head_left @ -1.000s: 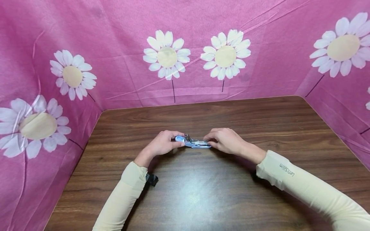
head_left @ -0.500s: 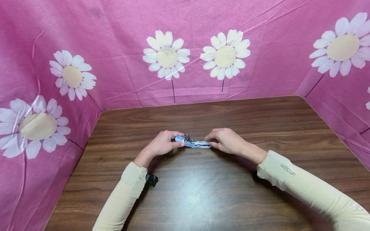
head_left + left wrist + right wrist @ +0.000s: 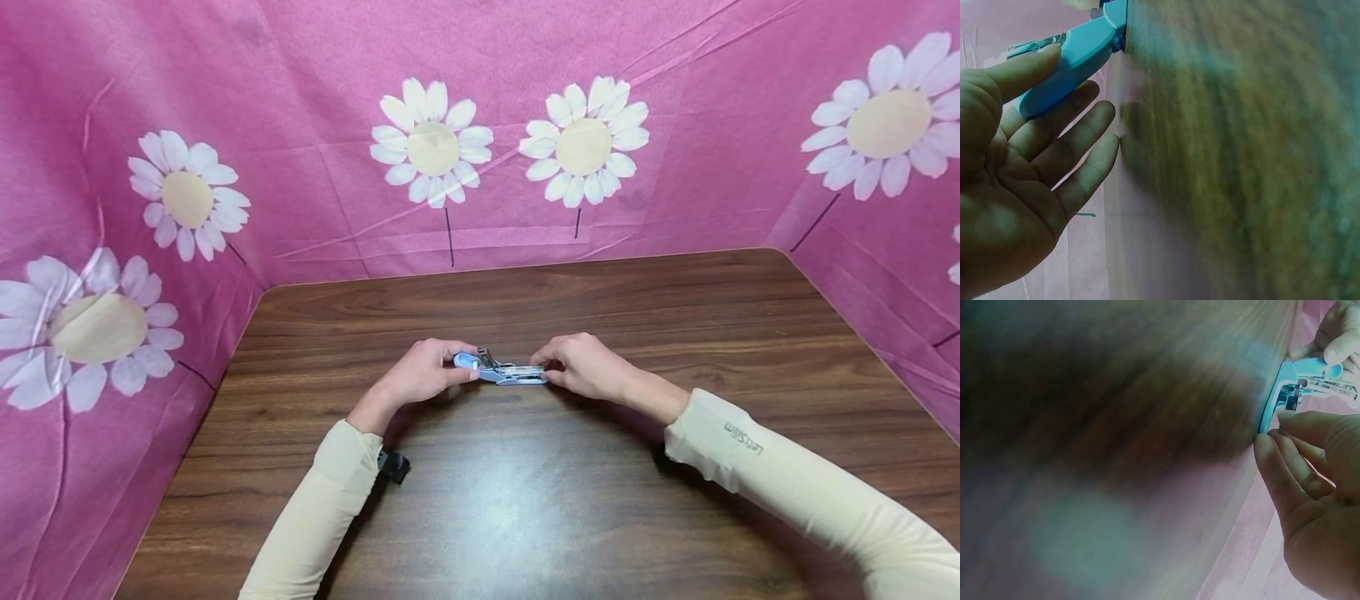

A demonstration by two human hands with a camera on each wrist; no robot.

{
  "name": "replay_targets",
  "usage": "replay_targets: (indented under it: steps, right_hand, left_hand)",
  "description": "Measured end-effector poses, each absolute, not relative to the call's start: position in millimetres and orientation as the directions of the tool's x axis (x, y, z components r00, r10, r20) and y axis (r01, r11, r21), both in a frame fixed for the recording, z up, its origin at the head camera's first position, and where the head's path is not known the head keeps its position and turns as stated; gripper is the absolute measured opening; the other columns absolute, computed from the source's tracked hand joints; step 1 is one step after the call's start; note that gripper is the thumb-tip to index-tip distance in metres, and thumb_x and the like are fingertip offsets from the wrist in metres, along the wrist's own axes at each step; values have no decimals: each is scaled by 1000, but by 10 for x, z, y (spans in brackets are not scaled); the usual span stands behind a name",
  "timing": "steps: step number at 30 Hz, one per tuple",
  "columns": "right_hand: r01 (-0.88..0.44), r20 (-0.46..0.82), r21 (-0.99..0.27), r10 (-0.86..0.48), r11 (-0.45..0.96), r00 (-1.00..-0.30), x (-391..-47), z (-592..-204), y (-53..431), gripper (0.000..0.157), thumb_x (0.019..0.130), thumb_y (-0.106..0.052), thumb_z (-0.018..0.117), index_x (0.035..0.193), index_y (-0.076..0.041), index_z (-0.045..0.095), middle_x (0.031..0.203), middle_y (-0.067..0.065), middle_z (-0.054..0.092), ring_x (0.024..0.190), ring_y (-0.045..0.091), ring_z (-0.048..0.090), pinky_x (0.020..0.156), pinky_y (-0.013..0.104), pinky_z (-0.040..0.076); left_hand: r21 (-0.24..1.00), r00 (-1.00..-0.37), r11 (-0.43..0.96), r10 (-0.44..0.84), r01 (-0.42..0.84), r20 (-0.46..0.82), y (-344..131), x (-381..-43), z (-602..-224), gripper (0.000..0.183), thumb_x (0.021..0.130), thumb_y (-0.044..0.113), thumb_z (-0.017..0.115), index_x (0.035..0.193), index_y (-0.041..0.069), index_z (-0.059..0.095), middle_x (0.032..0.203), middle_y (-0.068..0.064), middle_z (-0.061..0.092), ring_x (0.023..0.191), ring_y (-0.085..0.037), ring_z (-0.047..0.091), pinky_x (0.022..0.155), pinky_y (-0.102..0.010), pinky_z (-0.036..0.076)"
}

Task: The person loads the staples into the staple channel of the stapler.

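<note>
A light blue stapler lies spread open on the table in the head view, its metal inner parts bare. My left hand pinches its raised cover between thumb and index finger at the left end. The left wrist view shows the blue cover in that pinch, the other fingers of the hand spread loosely. At the stapler's right end, my right hand has thumb and fingertips closed on the metal rail's tip. Whether a small piece sits between those fingertips is hidden, also in the right wrist view of the hand.
The brown wood-grain table spreads out around both hands. Pink cloth with large white daisies hangs along its back and sides. A black strap-like piece shows at the left cuff.
My right hand's fingertips have shifted slightly at the stapler's right end. The left hand and the stapler stay where they were.
</note>
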State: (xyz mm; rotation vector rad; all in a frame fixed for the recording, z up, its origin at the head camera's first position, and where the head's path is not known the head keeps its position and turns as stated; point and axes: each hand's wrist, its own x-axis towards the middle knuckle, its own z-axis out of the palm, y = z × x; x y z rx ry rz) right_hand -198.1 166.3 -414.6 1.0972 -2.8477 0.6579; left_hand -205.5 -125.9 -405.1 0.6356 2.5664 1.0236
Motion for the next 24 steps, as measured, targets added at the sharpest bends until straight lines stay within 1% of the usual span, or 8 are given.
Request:
replay_targets:
  steps: [10,13,19,22,24]
  right_hand:
    - [-618,146,-404,-620,675,-771,-2001,-4147,1675,23,89,-12,76,112,-11,78,108,3,76,100,19,71,87,41,57]
    - [-610,139,-410,-615,678,-776,-2007,-4153,1674,23,89,-13,76,112,-12,78,108,2,76,99,18,71,86,41,57]
    - [-597,133,-423,-605,682,-785,-2005,-4157,1674,23,89,-13,76,112,-13,78,107,2,76,98,17,70,85,40,57]
    - [-595,130,-428,-605,680,-785,-2004,-4161,1676,22,90,-13,76,112,-12,78,106,2,76,98,18,71,86,41,57]
    - [-599,133,-425,-608,678,-783,-2005,-4164,1680,21,89,-12,76,110,-12,79,104,2,76,97,18,71,86,41,57]
  left_hand:
    - [697,-854,657,505,288,-123,-1263,-2068,-4042,42,91,29,76,131,17,69,69,6,64,52,-6,53,62,-26,47]
    - [691,-854,663,504,288,-128,-1265,-2069,-4046,42,91,28,76,131,17,69,69,5,64,52,-6,53,62,-26,47]
    - [693,-850,663,507,282,-140,-1253,-2062,-4039,40,91,27,76,130,17,70,67,0,65,51,-6,53,58,-25,47]
    - [694,-851,666,505,274,-148,-1247,-2056,-4043,42,92,27,75,132,15,69,64,1,62,50,-6,52,54,-25,46]
    - [693,-851,668,502,269,-153,-1240,-2053,-4043,44,93,28,75,134,14,67,60,4,59,48,-6,50,53,-24,45]
